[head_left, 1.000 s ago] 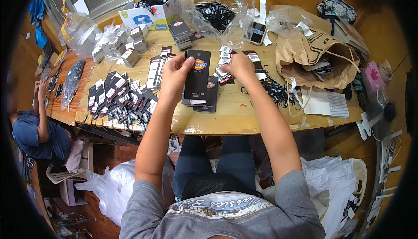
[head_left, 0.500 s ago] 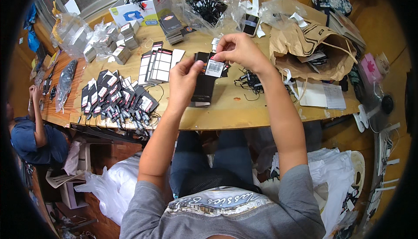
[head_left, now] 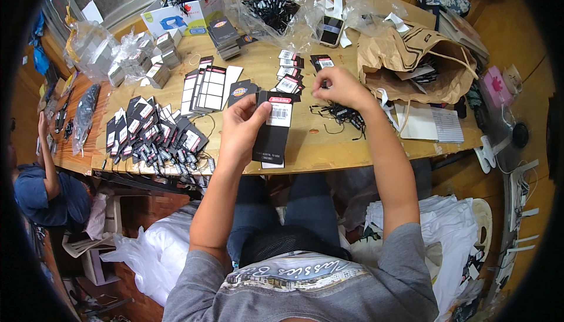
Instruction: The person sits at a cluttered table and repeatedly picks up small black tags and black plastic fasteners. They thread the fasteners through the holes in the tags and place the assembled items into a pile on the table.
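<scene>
My left hand (head_left: 239,123) grips black hang tags (head_left: 270,140) by their side, thumb on top. The uppermost tag carries a red band and a white barcode label, and a pale edge shows under it. Behind those fingers appears another black tag with a round emblem (head_left: 239,92); I cannot tell whether it is held. My right hand (head_left: 343,86) is closed in a pinch above a tangle of black strings (head_left: 343,113); whatever lies between its fingertips is hidden. Beyond it are labelled tags (head_left: 322,62), and left of them an overlapping column of barcoded tags (head_left: 288,75).
A heap of strung black tags (head_left: 150,128) covers the table's left, beside sheets of white labels (head_left: 208,90). Behind stand card stacks (head_left: 167,49), a box (head_left: 176,19) and a plastic bag of strings (head_left: 273,11). A phone (head_left: 331,31) and paper bag (head_left: 382,63) lie rightward. Another person (head_left: 47,184) sits left.
The hands have moved apart: my right hand left the barcoded tag and moved right, over the strings. My left hand shifted slightly down, and the held tag now faces up with its label showing.
</scene>
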Available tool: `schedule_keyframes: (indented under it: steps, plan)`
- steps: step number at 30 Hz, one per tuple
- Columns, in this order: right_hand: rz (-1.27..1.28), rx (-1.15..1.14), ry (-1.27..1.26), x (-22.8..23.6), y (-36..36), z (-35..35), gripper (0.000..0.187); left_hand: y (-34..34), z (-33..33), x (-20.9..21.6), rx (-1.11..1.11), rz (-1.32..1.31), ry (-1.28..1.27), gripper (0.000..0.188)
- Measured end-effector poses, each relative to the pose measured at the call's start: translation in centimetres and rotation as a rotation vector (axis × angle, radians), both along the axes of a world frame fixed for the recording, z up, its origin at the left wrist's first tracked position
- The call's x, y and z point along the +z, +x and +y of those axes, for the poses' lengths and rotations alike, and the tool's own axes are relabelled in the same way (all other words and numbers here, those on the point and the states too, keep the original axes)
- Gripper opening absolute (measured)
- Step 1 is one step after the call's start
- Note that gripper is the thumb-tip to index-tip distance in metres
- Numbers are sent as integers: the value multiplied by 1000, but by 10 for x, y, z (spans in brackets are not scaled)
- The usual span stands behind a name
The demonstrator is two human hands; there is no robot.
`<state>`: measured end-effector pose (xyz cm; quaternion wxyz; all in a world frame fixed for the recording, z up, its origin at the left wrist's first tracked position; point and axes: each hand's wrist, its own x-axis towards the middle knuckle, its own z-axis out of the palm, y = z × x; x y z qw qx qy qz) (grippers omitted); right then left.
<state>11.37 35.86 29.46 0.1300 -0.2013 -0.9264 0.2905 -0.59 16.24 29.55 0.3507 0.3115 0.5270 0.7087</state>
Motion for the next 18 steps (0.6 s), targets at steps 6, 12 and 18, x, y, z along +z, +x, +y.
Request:
schedule_keyframes:
  steps: [6,12,18]
  plan:
    - [411,79,-948,21,-4,-13,20,22,-9,3,-175,-107,-65,18]
    - [439,124,-1189,10,-3,-32,15,36,8,-7,-156,-172,2,18]
    - [521,18,-1128,8,-8,-40,17,38,20,-18,-228,-229,-9,13]
